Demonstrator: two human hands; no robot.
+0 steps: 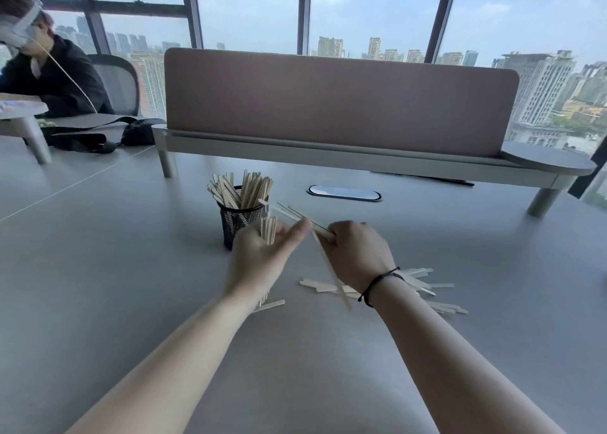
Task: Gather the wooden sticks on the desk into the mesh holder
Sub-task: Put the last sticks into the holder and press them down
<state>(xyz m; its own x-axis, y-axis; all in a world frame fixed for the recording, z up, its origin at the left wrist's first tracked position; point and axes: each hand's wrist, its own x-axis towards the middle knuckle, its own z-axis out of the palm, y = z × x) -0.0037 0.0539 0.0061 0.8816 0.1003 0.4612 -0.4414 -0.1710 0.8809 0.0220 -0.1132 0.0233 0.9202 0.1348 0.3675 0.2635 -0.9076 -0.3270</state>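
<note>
I see my left hand [262, 253] closed on upright sticks [268, 230], hiding the holder's [236, 218] near side. My right hand [356, 253] pinches blurred long sticks [328, 266]; its fingers hide behind knuckles. My wrist covers part of the desk [131, 269] pile [423, 285].

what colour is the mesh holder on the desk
Black, shown in the head view: the mesh holder stands just beyond the left hand.
</note>
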